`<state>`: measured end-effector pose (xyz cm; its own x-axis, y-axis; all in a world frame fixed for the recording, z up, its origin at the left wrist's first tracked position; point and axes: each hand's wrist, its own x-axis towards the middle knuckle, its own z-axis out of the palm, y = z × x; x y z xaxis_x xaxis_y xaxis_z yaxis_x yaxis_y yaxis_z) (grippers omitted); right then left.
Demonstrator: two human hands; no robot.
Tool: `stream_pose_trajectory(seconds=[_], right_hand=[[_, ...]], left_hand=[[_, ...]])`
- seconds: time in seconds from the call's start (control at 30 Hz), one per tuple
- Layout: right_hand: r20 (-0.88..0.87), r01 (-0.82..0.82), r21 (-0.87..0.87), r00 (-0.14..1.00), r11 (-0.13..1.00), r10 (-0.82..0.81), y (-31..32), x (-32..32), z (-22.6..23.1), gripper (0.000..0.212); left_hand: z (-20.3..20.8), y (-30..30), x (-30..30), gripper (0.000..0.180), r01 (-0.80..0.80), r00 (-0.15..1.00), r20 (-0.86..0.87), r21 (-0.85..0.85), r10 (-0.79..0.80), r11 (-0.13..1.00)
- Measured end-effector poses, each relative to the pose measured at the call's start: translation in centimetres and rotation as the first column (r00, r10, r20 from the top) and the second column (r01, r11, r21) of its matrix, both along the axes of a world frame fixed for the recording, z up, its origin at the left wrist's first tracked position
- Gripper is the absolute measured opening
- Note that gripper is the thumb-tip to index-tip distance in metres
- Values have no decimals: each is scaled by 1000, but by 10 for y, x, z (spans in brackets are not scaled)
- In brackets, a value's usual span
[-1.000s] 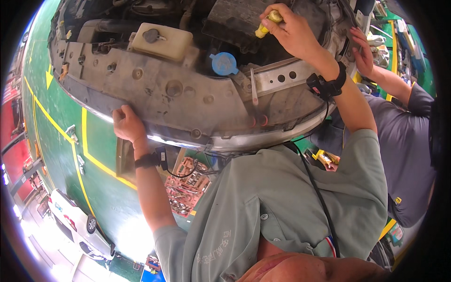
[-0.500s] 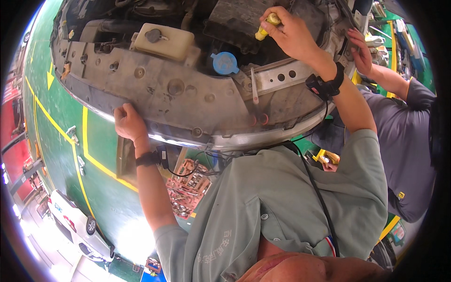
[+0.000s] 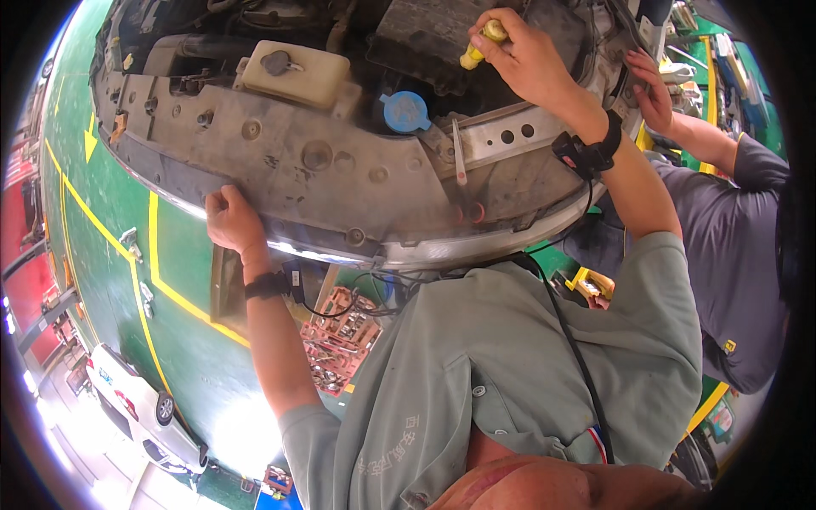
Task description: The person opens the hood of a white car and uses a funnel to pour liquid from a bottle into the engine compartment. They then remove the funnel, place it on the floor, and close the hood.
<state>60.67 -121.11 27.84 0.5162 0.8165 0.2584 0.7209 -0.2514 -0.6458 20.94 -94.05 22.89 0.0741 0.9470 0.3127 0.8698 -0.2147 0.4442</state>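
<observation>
In the head view my right hand (image 3: 531, 64) is closed around a short yellow, handle-like thing (image 3: 483, 44), whose exact kind I cannot make out. It is held over the dark engine bay, close to a black box-shaped part (image 3: 433, 42). At the car's front edge my left hand (image 3: 233, 223) is curled into a fist against the grey-brown plastic front cover (image 3: 289, 153); whatever its fingers hold, if anything, is hidden. A blue cap (image 3: 406, 112) and a cream fluid tank (image 3: 297, 75) sit between the two hands. A slim metal tool (image 3: 460, 153) lies by the metal crossbar.
Beside the car on the right stands another person in a dark grey shirt (image 3: 722, 246), one hand (image 3: 653, 89) on the car's edge. A red tool tray (image 3: 342, 336) full of metal tools lies below the bumper. A white car (image 3: 144, 408) is parked far left on the green floor.
My two hands stay almost where they were, the yellow thing tipping only slightly. The other person has shifted a little.
</observation>
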Motion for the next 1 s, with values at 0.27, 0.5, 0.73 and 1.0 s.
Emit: stream_pose_trajectory(seconds=[0.27, 0.5, 0.73, 1.0], right_hand=[[-121, -90, 76, 988, 993, 99, 4, -6, 23, 15], [-103, -91, 57, 990, 994, 96, 3, -5, 21, 17], [-96, -73, 68, 992, 995, 79, 3, -8, 23, 21], [127, 191, -346, 980, 919, -156, 11, -5, 35, 45]], left_hand=[[-2, 1, 0, 31, 9, 1000, 18, 10, -9, 1000], [0, -2, 2, 31, 4, 1000, 26, 10, -4, 1000], [3, -3, 4, 32, -6, 999, 33, -6, 6, 1000], [4, -2, 4, 31, 0, 1000, 21, -5, 1, 1000]])
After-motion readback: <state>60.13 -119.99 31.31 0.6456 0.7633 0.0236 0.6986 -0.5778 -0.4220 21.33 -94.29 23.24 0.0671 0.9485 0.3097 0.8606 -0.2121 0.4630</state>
